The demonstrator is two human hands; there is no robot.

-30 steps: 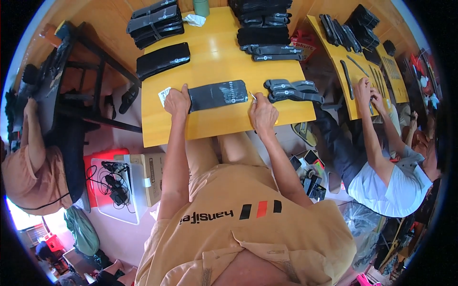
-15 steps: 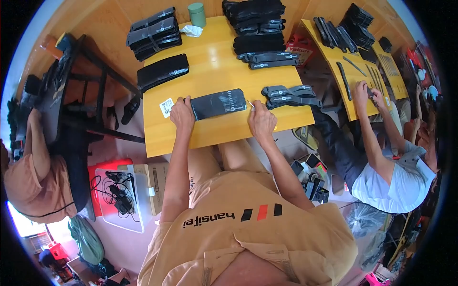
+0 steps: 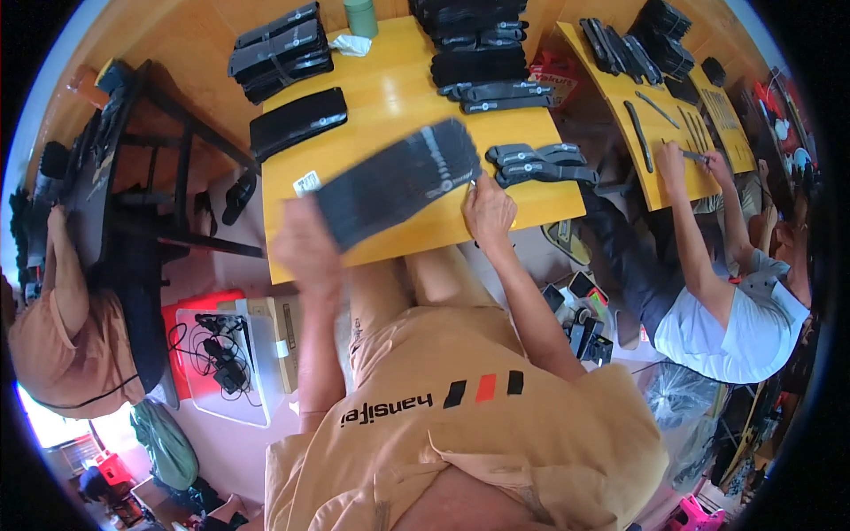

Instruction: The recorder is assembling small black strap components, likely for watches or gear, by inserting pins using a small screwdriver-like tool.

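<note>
Nearest: in the left hand, blurred, a dark flat band, clamped at its left end. Tilted over the front of the yellow tabletop, right end farther out; resting on the surface or lifted clear, cannot tell for its whole length. Pale markings toward the right end. Just beside that end, well apart from the left, the right hand, fingers curled, tiny pale tip showing; gripped firmly or not, cannot tell. By judgement light, soft and bendable, yet flat enough to keep its shape from 1 end; hardly fragile. Slipperiness hard to judge through blur. Best held by the 2 short ends, thumb above, fingers below, against sagging. Beyond the left hand, on the tabletop, a white label; to the right, folded dark straps. Farther back, at left, a low black stack; at right, a tall dark pile. Farthest, a tied bundle, crumpled white tissue, green canister.
</note>
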